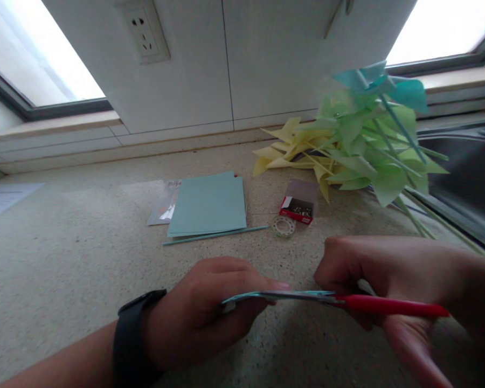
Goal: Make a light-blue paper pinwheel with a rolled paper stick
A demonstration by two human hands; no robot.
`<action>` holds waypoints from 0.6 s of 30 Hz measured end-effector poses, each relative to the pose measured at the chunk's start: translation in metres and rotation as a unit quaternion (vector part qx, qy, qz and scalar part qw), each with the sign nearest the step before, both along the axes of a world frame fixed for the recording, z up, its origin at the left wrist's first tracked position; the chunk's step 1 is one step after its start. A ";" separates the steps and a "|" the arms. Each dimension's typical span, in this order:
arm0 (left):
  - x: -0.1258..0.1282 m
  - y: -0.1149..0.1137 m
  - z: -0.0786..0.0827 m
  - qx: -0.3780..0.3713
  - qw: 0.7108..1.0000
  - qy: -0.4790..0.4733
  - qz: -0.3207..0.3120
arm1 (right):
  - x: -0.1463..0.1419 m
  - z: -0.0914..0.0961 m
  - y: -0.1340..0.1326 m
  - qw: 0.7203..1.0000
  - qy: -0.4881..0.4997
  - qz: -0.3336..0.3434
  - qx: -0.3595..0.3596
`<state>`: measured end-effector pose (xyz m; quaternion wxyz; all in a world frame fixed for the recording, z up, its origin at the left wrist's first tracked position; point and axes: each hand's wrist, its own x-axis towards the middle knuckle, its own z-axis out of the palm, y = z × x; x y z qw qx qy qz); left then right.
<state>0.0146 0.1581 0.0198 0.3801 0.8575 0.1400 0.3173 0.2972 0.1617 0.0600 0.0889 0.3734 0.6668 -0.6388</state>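
Observation:
My left hand [214, 307], with a black watch [135, 339] on the wrist, pinches a light blue sheet of paper [242, 296] seen edge-on. My right hand [372, 275] grips scissors [388, 304] by their red handles. The metal blades point left and lie along the paper, close to my left fingertips. Because everything is seen from the edge, how far the blades are apart is hidden. Beyond my hands lie a stack of light blue square sheets [210, 205] and a thin blue stick [214, 235] along its front edge.
A roll of clear tape [283, 226] sits beside a small red box [297, 209] of metal pins. Yellow, green and blue paper pinwheels [359, 129] are heaped at the back right, near the sink [464, 172]. A printed sheet [8, 199] lies far left, below a wall socket [143, 32].

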 end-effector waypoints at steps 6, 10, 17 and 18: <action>-0.001 -0.002 0.002 -0.031 0.999 -0.011 0.005 | 0.025 0.001 0.010 0.994 0.061 -0.043 0.081; -0.004 -0.002 0.002 -0.067 0.998 -0.014 0.000 | 0.026 -0.006 0.015 0.943 -0.034 -0.158 0.291; -0.007 -0.006 -0.001 -0.076 0.996 -0.041 0.002 | 0.000 -0.004 0.003 0.841 -0.172 -0.035 0.511; -0.007 -0.007 -0.002 -0.072 0.997 -0.039 0.001 | -0.003 -0.002 0.000 0.840 -0.174 -0.030 0.513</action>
